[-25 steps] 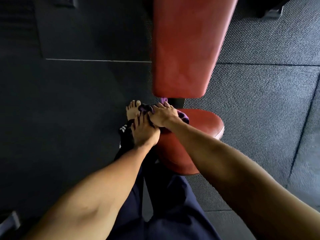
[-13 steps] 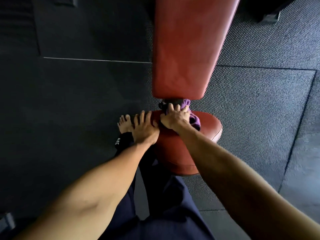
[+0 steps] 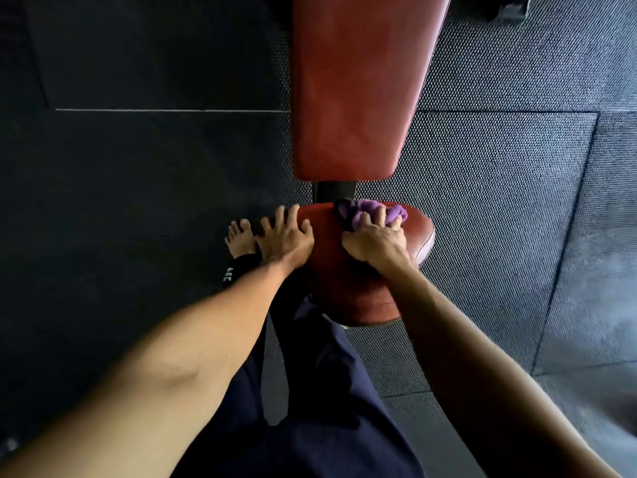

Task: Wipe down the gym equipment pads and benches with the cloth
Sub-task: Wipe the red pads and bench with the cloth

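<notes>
As seen from above, recorded in order of size. Found dark rubber floor [image 3: 138, 201] under everything. Found red back pad [image 3: 358, 91] running lengthwise straight away from the person, narrowing toward its near end. Found smaller red seat pad [image 3: 358, 298] nearer and in line with it, parted from it by a short gap bridged by a dark frame post [image 3: 334, 191]. Noted navy trouser leg [image 3: 310, 408] below, and a bare foot [image 3: 239, 236] on the floor just left of the seat pad. Observed left hand [image 3: 286, 236] laid on the seat pad's left edge, fingers spread and straight, holding nothing (judged a brace only). Observed right hand [image 3: 374, 241] at the far end of the seat pad, fingers curled over a bunched purple cloth [image 3: 365, 210] and pressing it to the surface. Located cloth on the far side of that hand, just short of the gap. Judged seat pad wipe in progress, back pad not yet done. Judged the coming stroke to turn on this: back pad dead ahead of the cloth, long axis roughly in line with the reach, right hand clearly the nearer. Flagged the gap as a likely snag for loose cloth.
</notes>
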`<state>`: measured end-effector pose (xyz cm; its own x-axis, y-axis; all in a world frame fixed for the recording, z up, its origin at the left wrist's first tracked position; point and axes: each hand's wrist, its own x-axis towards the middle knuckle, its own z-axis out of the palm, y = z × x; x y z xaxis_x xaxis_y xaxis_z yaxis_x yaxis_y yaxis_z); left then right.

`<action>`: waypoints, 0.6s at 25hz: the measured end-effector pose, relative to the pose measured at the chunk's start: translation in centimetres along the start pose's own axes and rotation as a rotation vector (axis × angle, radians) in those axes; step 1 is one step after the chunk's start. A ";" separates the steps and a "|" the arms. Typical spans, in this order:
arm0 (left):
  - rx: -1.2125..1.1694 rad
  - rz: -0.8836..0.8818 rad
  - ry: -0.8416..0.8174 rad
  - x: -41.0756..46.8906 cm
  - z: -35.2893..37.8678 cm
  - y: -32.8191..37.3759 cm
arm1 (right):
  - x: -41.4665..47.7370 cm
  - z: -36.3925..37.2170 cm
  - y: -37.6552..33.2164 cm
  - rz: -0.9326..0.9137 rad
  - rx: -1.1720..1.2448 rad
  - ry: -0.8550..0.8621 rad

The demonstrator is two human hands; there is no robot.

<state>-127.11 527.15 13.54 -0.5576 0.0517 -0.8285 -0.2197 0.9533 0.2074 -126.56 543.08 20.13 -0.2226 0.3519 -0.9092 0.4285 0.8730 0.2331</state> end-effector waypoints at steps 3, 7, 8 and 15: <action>0.043 0.029 0.007 -0.6 -0.7 -0.2 | -1.2 0.8 -5.6 -0.044 -0.130 -0.024; 0.062 0.080 -0.025 -1.7 -2.3 -0.7 | -8.7 1.8 -5.4 -0.329 -0.190 0.108; 0.044 0.066 -0.020 -1.9 -2.5 -0.9 | -9.4 2.0 -3.7 -0.341 -0.151 0.135; -0.018 0.108 0.013 -2.4 -1.6 -2.1 | -5.2 3.2 -0.1 0.047 0.033 0.180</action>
<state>-126.60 524.52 15.99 -0.5892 0.1498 -0.7940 -0.1722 0.9368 0.3045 -122.65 540.03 23.75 -0.3537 0.4494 -0.8204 0.4702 0.8436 0.2594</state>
